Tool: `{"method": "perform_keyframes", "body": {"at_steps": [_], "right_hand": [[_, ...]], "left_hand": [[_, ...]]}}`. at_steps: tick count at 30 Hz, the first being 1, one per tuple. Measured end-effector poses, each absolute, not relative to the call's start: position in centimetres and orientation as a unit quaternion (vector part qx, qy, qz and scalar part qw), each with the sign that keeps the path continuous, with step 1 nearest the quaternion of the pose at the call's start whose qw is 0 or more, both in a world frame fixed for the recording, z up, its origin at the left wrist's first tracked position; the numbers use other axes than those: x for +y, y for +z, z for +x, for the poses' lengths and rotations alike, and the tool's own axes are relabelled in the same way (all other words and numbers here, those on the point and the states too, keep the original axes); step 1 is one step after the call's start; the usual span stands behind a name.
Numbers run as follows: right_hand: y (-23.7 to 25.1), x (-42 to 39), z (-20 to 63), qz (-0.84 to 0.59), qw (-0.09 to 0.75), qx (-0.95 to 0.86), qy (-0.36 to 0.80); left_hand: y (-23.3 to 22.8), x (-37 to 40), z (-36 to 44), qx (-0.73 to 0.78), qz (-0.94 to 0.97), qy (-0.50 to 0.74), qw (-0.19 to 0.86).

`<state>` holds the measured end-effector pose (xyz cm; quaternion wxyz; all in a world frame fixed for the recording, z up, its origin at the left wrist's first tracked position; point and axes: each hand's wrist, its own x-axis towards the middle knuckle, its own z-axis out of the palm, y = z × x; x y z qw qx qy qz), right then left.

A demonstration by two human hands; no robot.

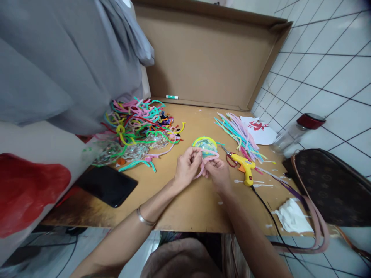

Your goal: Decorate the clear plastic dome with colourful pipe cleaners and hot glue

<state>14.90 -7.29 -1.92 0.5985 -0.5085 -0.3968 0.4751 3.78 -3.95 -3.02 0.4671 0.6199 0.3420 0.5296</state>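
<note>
Between my two hands is a pink pipe cleaner [211,155], bent into a loop. My left hand [188,165] pinches it with thumb and forefinger on the left side. Close by, my right hand [218,173] grips its lower part, fingers curled, with some fingertips hidden. Just beyond my hands a clear round piece with a yellow rim [205,142] rests on the table, partly covered by them. To the right lies a yellow hot glue gun [243,166] with its nozzle pointing toward my hands.
Left are tangled pipe cleaners [139,117], clear decorated balls [135,150] and a black phone [107,186]. On the right are straight pipe cleaners [242,135], a printed paper [257,130], a bottle [298,133], a brown bag [333,185] and crumpled tissue [293,217]. Cardboard [208,58] stands behind.
</note>
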Motion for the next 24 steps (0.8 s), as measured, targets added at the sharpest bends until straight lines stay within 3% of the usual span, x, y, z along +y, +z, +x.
{"method": "perform_keyframes", "body": {"at_steps": [24], "right_hand": [[-2.25, -7.28, 15.07, -0.481, 0.606, -0.348, 0.529]], "left_hand": [[-3.01, -3.94, 3.78, 0.345, 0.6, 0.547, 0.471]]}}
